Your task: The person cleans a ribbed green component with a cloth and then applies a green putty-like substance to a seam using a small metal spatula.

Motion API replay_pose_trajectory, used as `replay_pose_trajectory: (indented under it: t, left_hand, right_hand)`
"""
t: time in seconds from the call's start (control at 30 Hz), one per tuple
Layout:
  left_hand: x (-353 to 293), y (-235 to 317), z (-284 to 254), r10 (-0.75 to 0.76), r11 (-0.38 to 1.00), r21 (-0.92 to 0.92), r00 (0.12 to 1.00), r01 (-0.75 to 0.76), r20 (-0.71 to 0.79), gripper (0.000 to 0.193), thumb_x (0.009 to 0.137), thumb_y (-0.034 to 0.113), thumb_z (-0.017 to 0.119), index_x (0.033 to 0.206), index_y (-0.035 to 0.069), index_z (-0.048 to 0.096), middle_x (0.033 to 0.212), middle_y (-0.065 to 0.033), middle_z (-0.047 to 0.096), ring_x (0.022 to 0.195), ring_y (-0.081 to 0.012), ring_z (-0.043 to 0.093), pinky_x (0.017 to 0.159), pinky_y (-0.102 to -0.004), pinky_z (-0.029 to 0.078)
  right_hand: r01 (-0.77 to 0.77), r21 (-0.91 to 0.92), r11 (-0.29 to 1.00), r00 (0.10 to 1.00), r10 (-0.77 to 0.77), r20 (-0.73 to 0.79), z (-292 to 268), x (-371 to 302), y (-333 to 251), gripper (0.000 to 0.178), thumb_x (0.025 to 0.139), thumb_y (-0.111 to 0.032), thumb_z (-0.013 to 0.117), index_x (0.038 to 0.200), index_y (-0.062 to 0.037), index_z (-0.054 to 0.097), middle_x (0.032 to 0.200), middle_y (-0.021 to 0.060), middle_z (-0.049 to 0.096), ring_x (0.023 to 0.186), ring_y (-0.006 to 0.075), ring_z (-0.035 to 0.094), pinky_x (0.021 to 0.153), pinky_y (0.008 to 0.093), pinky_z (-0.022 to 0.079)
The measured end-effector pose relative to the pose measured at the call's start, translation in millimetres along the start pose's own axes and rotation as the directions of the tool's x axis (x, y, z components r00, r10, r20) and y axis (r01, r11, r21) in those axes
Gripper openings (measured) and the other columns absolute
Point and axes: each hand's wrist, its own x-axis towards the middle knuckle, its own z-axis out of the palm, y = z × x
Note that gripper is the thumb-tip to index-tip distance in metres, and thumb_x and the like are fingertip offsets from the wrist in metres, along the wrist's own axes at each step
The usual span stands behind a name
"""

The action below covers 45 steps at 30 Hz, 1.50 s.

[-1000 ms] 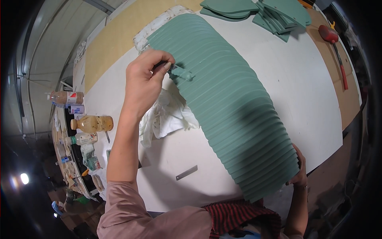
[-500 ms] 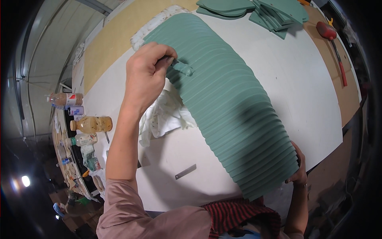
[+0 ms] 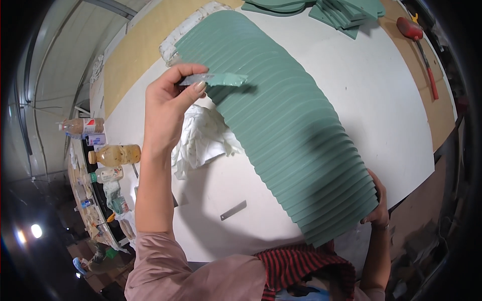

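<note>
Left hand pinches a putty-loaded scraper at 11 o'clock over the fanned green panels. Right hand grips their 4 o'clock end, probably steadying it. Rag beside.

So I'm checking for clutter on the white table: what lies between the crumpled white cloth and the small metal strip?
In the head view, only bare white tabletop lies between the crumpled white cloth and the metal strip; the left forearm passes beside it.
</note>
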Motion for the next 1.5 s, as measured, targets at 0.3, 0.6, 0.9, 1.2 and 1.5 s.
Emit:
replay_pose_trajectory:
  t: [0.3, 0.6, 0.9, 1.2, 1.5]
  left_hand:
    - [-49.2, -24.1, -10.1, -0.120, 0.991, -0.076, 0.988, 0.113, -0.095, 0.016, 0.093, 0.011, 0.068, 0.100, -0.003, 0.069, 0.086, -0.0039, 0.065, 0.077, -0.0119, 0.058, 0.073, -0.0267, 0.049]
    - [-94.5, -32.2, -2.7, -0.179, 0.982, -0.094, 0.965, 0.164, -0.194, 0.012, 0.090, 0.003, 0.070, 0.099, -0.004, 0.067, 0.086, -0.0064, 0.067, 0.077, -0.0133, 0.061, 0.073, -0.0267, 0.050]
    - [-71.0, -25.0, 33.5, 0.078, 0.971, 0.238, 0.979, -0.032, -0.188, 0.005, 0.092, 0.004, 0.067, 0.092, -0.002, 0.065, 0.082, 0.0014, 0.061, 0.075, -0.0057, 0.053, 0.070, -0.0200, 0.043]
    - [-37.2, -13.8, 60.6, 0.308, 0.826, 0.524, 0.945, -0.208, -0.110, 0.008, 0.087, 0.003, 0.068, 0.087, -0.003, 0.062, 0.075, -0.0051, 0.060, 0.066, -0.0127, 0.051, 0.063, -0.0267, 0.044]
    - [-32.2, -17.6, 60.4, 0.302, 0.835, 0.511, 0.946, -0.203, -0.117, 0.007, 0.088, 0.002, 0.068, 0.086, -0.002, 0.063, 0.073, -0.0041, 0.059, 0.066, -0.0113, 0.049, 0.062, -0.0263, 0.043]
  right_hand:
    - [0.010, 0.022, 1.000, 1.000, -0.010, -0.001, -0.4, 0.9, 2.3, 0.132, 0.034, -0.043, 0.099, 0.142, 0.0092, 0.044, 0.136, 0.0192, 0.057, 0.128, 0.0291, 0.053, 0.110, 0.0385, 0.037]
    - [0.008, -0.024, 1.000, 0.998, -0.006, 0.064, 0.3, 2.4, -2.8, 0.136, 0.040, -0.049, 0.098, 0.145, 0.0107, 0.037, 0.141, 0.0171, 0.052, 0.131, 0.0267, 0.050, 0.111, 0.0373, 0.036]
    - [0.019, -0.037, 0.999, 1.000, -0.018, 0.022, -2.6, 1.3, 3.1, 0.135, 0.037, -0.049, 0.096, 0.145, 0.0094, 0.039, 0.137, 0.0158, 0.056, 0.127, 0.0257, 0.053, 0.109, 0.0360, 0.038]
    - [0.044, 0.022, 0.999, 0.996, -0.045, 0.078, -6.8, 2.6, 5.3, 0.121, 0.039, -0.032, 0.091, 0.143, 0.0071, 0.043, 0.134, 0.0144, 0.058, 0.125, 0.0246, 0.054, 0.109, 0.0346, 0.037]
    - [0.050, -0.003, 0.999, 0.996, -0.050, 0.069, -7.5, 1.3, 4.2, 0.122, 0.037, -0.031, 0.093, 0.143, 0.0066, 0.045, 0.133, 0.0138, 0.059, 0.125, 0.0246, 0.054, 0.109, 0.0340, 0.036]
